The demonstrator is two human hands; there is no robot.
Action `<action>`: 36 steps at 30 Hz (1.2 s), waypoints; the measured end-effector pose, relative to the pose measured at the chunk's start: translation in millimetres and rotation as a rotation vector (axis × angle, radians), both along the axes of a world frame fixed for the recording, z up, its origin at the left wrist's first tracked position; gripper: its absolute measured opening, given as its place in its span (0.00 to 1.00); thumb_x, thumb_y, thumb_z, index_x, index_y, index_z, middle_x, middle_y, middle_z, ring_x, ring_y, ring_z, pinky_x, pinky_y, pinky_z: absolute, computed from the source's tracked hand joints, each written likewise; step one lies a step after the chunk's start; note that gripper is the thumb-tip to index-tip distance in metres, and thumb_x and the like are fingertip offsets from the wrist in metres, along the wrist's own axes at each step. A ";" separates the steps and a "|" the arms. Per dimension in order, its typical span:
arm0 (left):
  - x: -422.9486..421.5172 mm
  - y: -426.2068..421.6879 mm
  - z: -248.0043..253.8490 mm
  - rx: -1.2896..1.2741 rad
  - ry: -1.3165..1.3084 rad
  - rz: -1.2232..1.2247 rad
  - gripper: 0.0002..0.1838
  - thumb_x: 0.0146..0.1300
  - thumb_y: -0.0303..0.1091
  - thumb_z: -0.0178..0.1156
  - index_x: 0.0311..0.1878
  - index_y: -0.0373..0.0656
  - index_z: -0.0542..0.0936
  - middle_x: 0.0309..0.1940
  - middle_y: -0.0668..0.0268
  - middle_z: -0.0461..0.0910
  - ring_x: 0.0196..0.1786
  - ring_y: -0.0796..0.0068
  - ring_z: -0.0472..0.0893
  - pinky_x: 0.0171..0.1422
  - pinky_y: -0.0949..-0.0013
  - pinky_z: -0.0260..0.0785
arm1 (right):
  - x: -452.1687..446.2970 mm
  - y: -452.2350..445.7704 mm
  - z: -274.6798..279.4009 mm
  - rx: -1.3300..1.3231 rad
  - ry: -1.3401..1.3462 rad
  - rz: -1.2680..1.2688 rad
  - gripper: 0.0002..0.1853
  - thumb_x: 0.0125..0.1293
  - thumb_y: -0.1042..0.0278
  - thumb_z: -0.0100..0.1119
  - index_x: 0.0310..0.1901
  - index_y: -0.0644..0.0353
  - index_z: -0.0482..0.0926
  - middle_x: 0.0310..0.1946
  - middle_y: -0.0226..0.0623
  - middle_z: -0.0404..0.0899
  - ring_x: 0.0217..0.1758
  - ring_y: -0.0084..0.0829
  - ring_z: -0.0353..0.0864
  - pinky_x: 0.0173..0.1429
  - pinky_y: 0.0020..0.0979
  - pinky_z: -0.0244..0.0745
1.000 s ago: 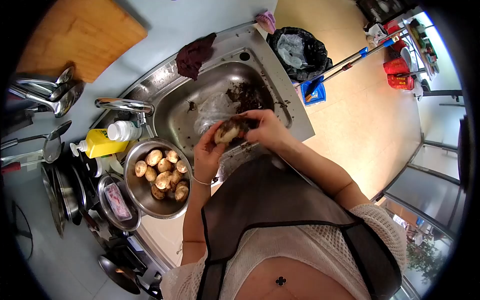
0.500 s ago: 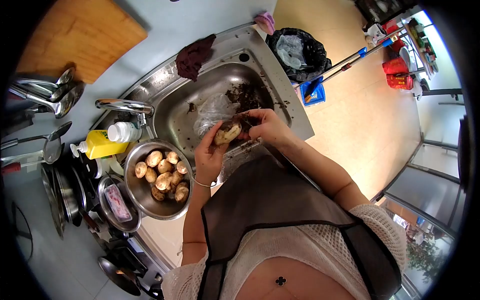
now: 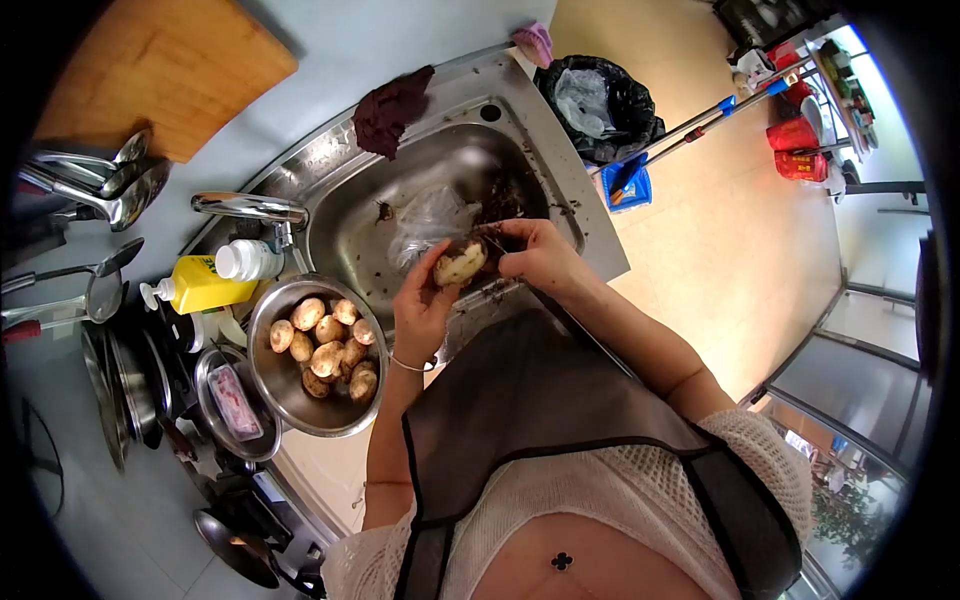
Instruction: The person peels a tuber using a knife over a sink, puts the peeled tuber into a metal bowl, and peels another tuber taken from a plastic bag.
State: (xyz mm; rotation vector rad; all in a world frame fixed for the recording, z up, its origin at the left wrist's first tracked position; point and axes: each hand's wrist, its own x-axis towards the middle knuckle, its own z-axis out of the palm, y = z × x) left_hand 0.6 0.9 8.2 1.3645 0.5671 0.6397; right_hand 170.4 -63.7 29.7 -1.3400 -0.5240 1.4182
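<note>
My left hand [image 3: 422, 312] is closed round a partly peeled taro [image 3: 462, 264], held over the near side of the sink. Its bared flesh is pale, with brown skin left at the edge. My right hand [image 3: 532, 252] is closed beside the taro's right end, fingers pinched; a thin dark edge shows by the fingertips, too small to name. Below the hands, a crumpled clear plastic bag [image 3: 432, 225] and dark brown peelings [image 3: 508, 195] lie in the steel sink [image 3: 375, 190]. Several brown and pale taros [image 3: 327, 358] rest in a steel bowl [image 3: 262, 375] at the left.
A chrome faucet [image 3: 250, 207], yellow pump bottle [image 3: 205, 284] and white bottle [image 3: 250, 260] stand left of the sink. A dark cloth [image 3: 390, 112] hangs over its back rim. A smaller bowl [image 3: 262, 446] holds a wrapped pack. A black-lined bin [image 3: 630, 110] stands on the floor.
The taro has turned slightly in my left hand, and more pale flesh faces up. My right hand has shifted only a little.
</note>
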 end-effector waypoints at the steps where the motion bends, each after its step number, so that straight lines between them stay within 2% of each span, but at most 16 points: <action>1: 2.2 -0.4 1.8 -0.121 -0.043 0.003 0.23 0.58 0.20 0.51 0.58 0.35 0.64 0.51 0.60 0.70 0.50 0.72 0.73 0.55 0.70 0.66 | -4.1 -0.2 -0.8 0.053 -0.033 -0.035 0.20 0.41 0.82 0.54 0.42 0.72 0.74 0.30 0.36 0.77 0.28 0.24 0.74 0.37 0.24 0.69; 2: 4.8 -1.2 2.6 -0.241 -0.087 0.004 0.23 0.59 0.20 0.50 0.59 0.35 0.63 0.51 0.60 0.70 0.50 0.72 0.72 0.55 0.70 0.66 | -12.2 -0.9 -3.1 0.053 -0.033 -0.038 0.20 0.41 0.82 0.54 0.42 0.72 0.74 0.30 0.36 0.77 0.28 0.24 0.74 0.37 0.24 0.69; 4: 9.6 -6.1 2.7 -0.192 -0.047 0.028 0.23 0.59 0.20 0.50 0.59 0.35 0.63 0.51 0.59 0.70 0.50 0.72 0.73 0.54 0.70 0.67 | -28.6 -2.8 -8.1 0.147 -0.493 -0.155 0.26 0.39 0.85 0.49 0.47 0.71 0.72 0.40 0.39 0.77 0.43 0.25 0.75 0.47 0.22 0.69; 8: 6.8 -5.3 -1.4 -0.235 -0.064 0.026 0.23 0.60 0.20 0.49 0.60 0.35 0.62 0.50 0.59 0.71 0.49 0.72 0.73 0.53 0.69 0.68 | -15.4 -2.9 -1.3 0.252 -0.713 -0.121 0.22 0.40 0.82 0.54 0.43 0.71 0.74 0.33 0.35 0.77 0.32 0.23 0.73 0.39 0.22 0.68; 10: 3.9 -5.0 -8.6 -0.279 -0.133 0.018 0.24 0.60 0.21 0.50 0.60 0.35 0.61 0.50 0.59 0.71 0.49 0.72 0.73 0.53 0.69 0.68 | 1.4 -1.1 7.0 -0.019 0.027 0.017 0.24 0.39 0.81 0.57 0.44 0.71 0.72 0.35 0.37 0.77 0.35 0.24 0.74 0.41 0.22 0.69; 14: 3.6 -2.6 -9.6 -0.420 -0.262 0.001 0.24 0.61 0.26 0.52 0.61 0.35 0.61 0.50 0.59 0.70 0.49 0.72 0.73 0.54 0.69 0.67 | -4.7 -1.9 6.1 0.006 0.099 -0.013 0.23 0.40 0.80 0.57 0.44 0.72 0.73 0.35 0.37 0.77 0.36 0.24 0.74 0.42 0.22 0.69; 16: 6.7 -3.3 -10.9 -0.525 -0.325 0.004 0.24 0.61 0.28 0.52 0.60 0.35 0.61 0.51 0.59 0.70 0.50 0.71 0.73 0.54 0.69 0.67 | -15.2 -2.0 7.3 0.136 -0.125 -0.069 0.20 0.41 0.81 0.55 0.42 0.71 0.74 0.34 0.36 0.77 0.35 0.21 0.74 0.42 0.22 0.69; 17: 7.7 -3.9 -11.9 -0.630 -0.387 0.008 0.24 0.62 0.29 0.52 0.60 0.34 0.61 0.51 0.59 0.70 0.51 0.70 0.73 0.54 0.69 0.67 | -18.0 -3.5 7.1 0.137 -0.124 -0.071 0.20 0.41 0.81 0.55 0.42 0.71 0.74 0.34 0.36 0.77 0.35 0.21 0.74 0.42 0.22 0.69; 19: 8.9 -4.1 -14.2 -0.661 -0.399 0.001 0.24 0.62 0.30 0.51 0.60 0.34 0.61 0.51 0.60 0.69 0.51 0.69 0.72 0.55 0.68 0.67 | -21.3 -4.8 6.6 0.076 -0.428 -0.085 0.19 0.42 0.82 0.55 0.41 0.70 0.75 0.33 0.35 0.77 0.35 0.21 0.74 0.43 0.22 0.69; 23: 2.9 1.5 -29.7 -0.761 -0.506 -0.119 0.22 0.62 0.29 0.51 0.59 0.33 0.62 0.52 0.59 0.69 0.52 0.68 0.72 0.56 0.67 0.67 | -5.8 -5.0 8.0 0.028 -0.022 0.022 0.20 0.42 0.81 0.57 0.43 0.70 0.74 0.33 0.35 0.77 0.35 0.22 0.75 0.42 0.23 0.70; 27: 4.3 6.0 -34.0 -0.783 -0.512 -0.117 0.22 0.61 0.28 0.52 0.58 0.33 0.63 0.52 0.59 0.69 0.52 0.67 0.72 0.56 0.66 0.66 | -7.4 -5.2 2.8 0.037 -0.009 -0.002 0.21 0.42 0.80 0.58 0.43 0.72 0.74 0.33 0.36 0.77 0.33 0.23 0.74 0.41 0.23 0.70; 29: 8.8 7.2 -26.7 -0.620 -0.440 -0.038 0.22 0.59 0.25 0.54 0.57 0.33 0.65 0.52 0.59 0.70 0.53 0.67 0.72 0.57 0.66 0.66 | -16.2 -4.4 1.6 0.080 -0.050 -0.039 0.21 0.42 0.80 0.58 0.42 0.72 0.74 0.33 0.36 0.77 0.32 0.23 0.74 0.41 0.23 0.70; 31: 7.9 9.4 -28.3 -0.542 -0.399 -0.059 0.22 0.57 0.24 0.55 0.56 0.33 0.65 0.51 0.59 0.70 0.53 0.68 0.71 0.57 0.66 0.65 | -25.9 -5.9 1.8 0.101 -0.431 -0.146 0.21 0.42 0.79 0.58 0.43 0.71 0.74 0.34 0.36 0.77 0.32 0.24 0.74 0.42 0.23 0.69; 33: 2.5 14.3 -31.6 -0.461 -0.359 -0.075 0.23 0.56 0.22 0.55 0.56 0.33 0.65 0.51 0.59 0.70 0.53 0.68 0.71 0.57 0.66 0.65 | -17.5 -4.8 8.9 0.090 -0.429 -0.120 0.20 0.42 0.79 0.57 0.41 0.72 0.74 0.33 0.36 0.77 0.32 0.24 0.74 0.42 0.23 0.69; 35: -5.0 19.4 -35.2 -0.578 -0.510 -0.191 0.23 0.55 0.19 0.55 0.56 0.33 0.66 0.51 0.60 0.70 0.54 0.68 0.70 0.58 0.66 0.64 | -3.8 -2.0 13.2 0.014 0.061 0.012 0.18 0.41 0.79 0.56 0.39 0.72 0.76 0.31 0.35 0.78 0.32 0.23 0.74 0.42 0.23 0.69; 36: -4.5 19.0 -33.4 -0.579 -0.510 -0.191 0.23 0.55 0.19 0.55 0.56 0.33 0.66 0.51 0.60 0.70 0.54 0.68 0.70 0.58 0.66 0.64 | -2.5 -2.0 10.6 -0.039 0.065 0.016 0.17 0.41 0.80 0.55 0.38 0.71 0.77 0.30 0.34 0.77 0.32 0.22 0.74 0.42 0.22 0.68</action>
